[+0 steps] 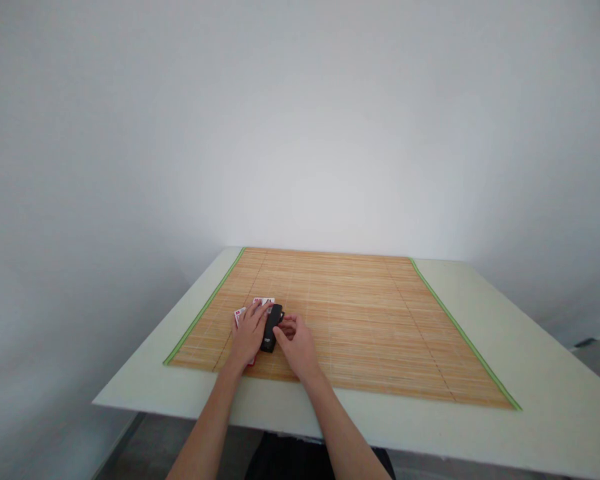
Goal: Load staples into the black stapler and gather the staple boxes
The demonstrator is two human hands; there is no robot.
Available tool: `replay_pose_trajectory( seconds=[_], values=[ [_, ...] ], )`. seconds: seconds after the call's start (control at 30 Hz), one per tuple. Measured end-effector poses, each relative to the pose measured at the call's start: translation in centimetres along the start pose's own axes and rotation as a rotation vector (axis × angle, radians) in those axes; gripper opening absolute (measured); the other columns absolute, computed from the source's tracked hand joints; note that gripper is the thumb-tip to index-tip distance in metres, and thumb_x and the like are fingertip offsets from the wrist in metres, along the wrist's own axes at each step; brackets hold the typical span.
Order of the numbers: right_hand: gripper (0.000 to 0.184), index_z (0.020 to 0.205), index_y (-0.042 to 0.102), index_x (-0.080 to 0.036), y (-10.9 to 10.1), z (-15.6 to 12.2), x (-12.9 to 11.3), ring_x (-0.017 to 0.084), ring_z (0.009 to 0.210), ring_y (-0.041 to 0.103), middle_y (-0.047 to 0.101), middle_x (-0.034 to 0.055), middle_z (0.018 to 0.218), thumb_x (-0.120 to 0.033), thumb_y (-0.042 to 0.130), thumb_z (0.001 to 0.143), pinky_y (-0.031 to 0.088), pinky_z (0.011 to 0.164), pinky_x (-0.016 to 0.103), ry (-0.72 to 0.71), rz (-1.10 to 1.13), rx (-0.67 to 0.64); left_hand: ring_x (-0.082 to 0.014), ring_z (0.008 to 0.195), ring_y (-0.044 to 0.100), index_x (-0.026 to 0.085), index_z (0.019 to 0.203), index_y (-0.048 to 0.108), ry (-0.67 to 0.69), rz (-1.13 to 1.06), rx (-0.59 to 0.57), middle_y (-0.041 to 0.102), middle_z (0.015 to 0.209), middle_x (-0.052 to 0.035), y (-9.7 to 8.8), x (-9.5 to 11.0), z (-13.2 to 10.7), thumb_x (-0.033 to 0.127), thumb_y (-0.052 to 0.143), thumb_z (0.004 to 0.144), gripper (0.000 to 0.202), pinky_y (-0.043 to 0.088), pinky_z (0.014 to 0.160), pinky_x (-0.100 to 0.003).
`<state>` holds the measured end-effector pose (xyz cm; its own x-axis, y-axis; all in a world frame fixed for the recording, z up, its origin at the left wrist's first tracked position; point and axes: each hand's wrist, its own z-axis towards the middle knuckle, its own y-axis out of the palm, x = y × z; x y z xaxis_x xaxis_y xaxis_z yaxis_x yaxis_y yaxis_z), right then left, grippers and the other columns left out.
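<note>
A long black object that looks like a stapler [269,339] lies on the bamboo mat, slightly tilted, between my two hands. My left hand [250,332] rests flat with its fingers stretched over red-and-white printed cards or packets [264,301], its fingertips at the stapler's left side. Most of these printed pieces are hidden beneath that hand; a red edge shows by the wrist. On the other side, my right hand [298,343] has curled fingers and a bent thumb, pinching at the right edge of the stapler. Its inner fingers are partly hidden.
The bamboo mat [360,320] with green side borders covers much of the white table [480,293]. A plain pale wall [320,133] stands behind the table and at the left. The table's front edge runs below my forearms.
</note>
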<state>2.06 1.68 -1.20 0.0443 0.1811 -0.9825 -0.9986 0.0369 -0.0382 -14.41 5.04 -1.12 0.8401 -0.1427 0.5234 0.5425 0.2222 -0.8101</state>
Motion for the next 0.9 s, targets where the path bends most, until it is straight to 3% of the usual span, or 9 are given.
replay_pose_trajectory(
  seconds=[0.3, 0.53, 0.9],
  values=[
    [0.037, 0.118, 0.058, -0.021, -0.13, 0.06, -0.38, 0.019, 0.082, 0.072, 0.076, 0.0054, 0.099, -0.038, 0.069, 0.086, 0.057, 0.075, 0.032, -0.014, -0.033, 0.001, -0.0257, 0.141, 0.043, 0.045, 0.136, 0.06, -0.061, 0.059, 0.058, 0.052, 0.153, 0.0033, -0.32, 0.48, -0.45, 0.04, 0.032, 0.106, 0.042, 0.021, 0.12, -0.054],
    [0.048, 0.128, 0.055, -0.02, -0.1, 0.32, -0.29, 0.021, 0.084, 0.071, 0.076, 0.005, 0.099, -0.038, 0.068, 0.086, 0.057, 0.077, 0.035, -0.024, -0.071, 0.002, -0.0316, 0.134, 0.046, 0.043, 0.13, 0.066, -0.082, 0.092, 0.1, 0.057, 0.148, 0.0014, -0.38, 0.72, -0.77, 0.043, 0.043, 0.102, 0.036, 0.018, 0.118, -0.06],
    [0.057, 0.138, 0.051, -0.019, -0.16, 0.42, -0.25, 0.022, 0.085, 0.07, 0.076, 0.0058, 0.101, -0.037, 0.066, 0.086, 0.057, 0.081, 0.037, -0.026, -0.082, 0.004, -0.0312, 0.134, 0.046, 0.04, 0.128, 0.067, -0.081, 0.069, 0.108, 0.057, 0.147, -0.0001, -0.28, 0.87, -0.79, 0.039, 0.046, 0.101, 0.034, 0.019, 0.119, -0.06]
  ],
)
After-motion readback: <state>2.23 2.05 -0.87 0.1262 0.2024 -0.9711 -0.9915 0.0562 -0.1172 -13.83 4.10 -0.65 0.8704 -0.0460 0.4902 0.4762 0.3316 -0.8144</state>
